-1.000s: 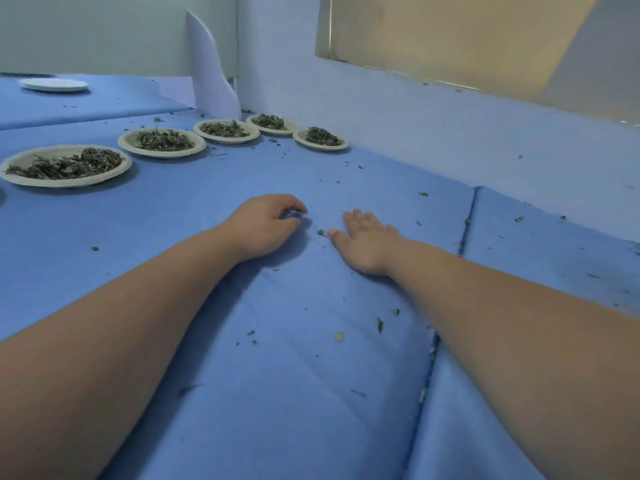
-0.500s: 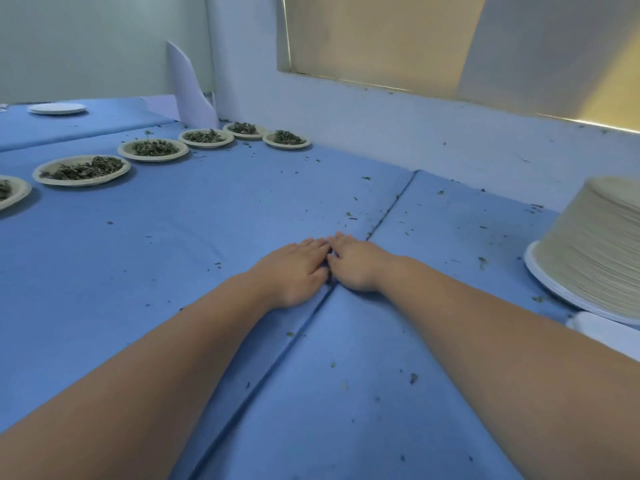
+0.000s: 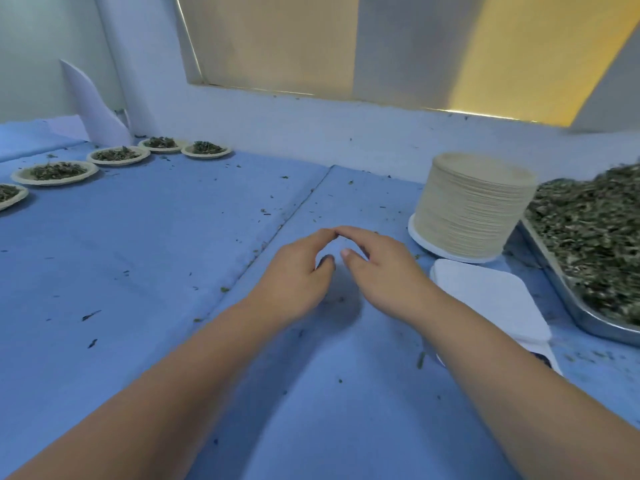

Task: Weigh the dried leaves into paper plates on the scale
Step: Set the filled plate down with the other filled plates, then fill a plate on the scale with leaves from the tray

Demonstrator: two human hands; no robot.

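The tray [image 3: 595, 322] runs off the right edge; a forearm [image 3: 485, 362] partly covers the scale [image 3: 491, 299].

A table under a blue cloth [image 3: 138, 271], seamed down the middle, fills the frame and is strewn with leaf crumbs [image 3: 90, 315]. Along the upper left runs a row of five paper plates [image 3: 55, 182] holding dried leaves [image 3: 57, 170], with a curled white sheet [image 3: 93, 105] behind them. At the right stand a tall stack of empty plates [image 3: 474, 206], a flat white scale [image 3: 491, 299] just below it, and a metal tray [image 3: 588, 320] heaped with leaves at the frame's edge.
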